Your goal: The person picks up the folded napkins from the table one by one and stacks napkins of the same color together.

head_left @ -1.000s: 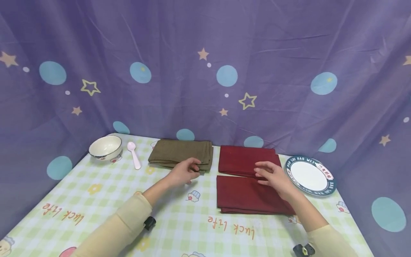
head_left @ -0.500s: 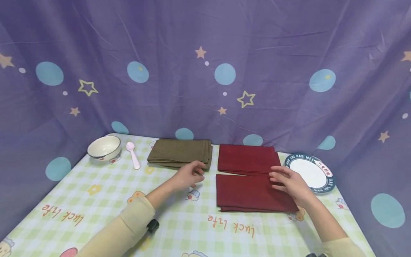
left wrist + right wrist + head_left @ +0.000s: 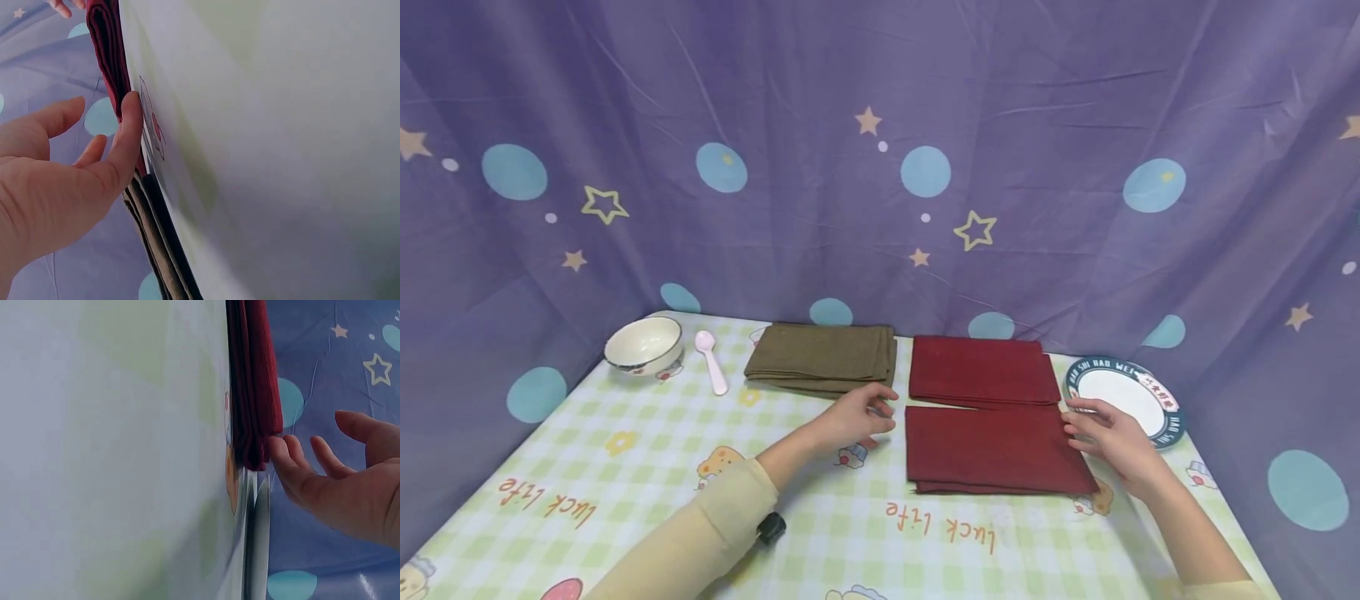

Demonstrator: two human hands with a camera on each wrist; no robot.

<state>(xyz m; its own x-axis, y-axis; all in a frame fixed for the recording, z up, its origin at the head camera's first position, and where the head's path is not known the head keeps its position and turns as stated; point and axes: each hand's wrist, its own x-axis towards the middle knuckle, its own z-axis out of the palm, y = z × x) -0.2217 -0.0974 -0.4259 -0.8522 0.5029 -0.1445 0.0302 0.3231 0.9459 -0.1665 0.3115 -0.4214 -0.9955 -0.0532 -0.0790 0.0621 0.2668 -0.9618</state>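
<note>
One folded cloth (image 3: 996, 447) lies before another (image 3: 981, 371), plate (image 3: 1123, 398) right.

Tablecloth (image 3: 625, 467) reads "luck life"; plate rim (image 3: 1167, 414) perhaps "HAO WEI".

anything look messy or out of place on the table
Nothing stands out. The near red cloth, far red cloth and olive cloth lie folded flat; bowl, spoon and plate look intact.

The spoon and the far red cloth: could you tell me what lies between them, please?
In the head view, the folded olive-brown cloth lies between the spoon and the far red cloth.
</note>
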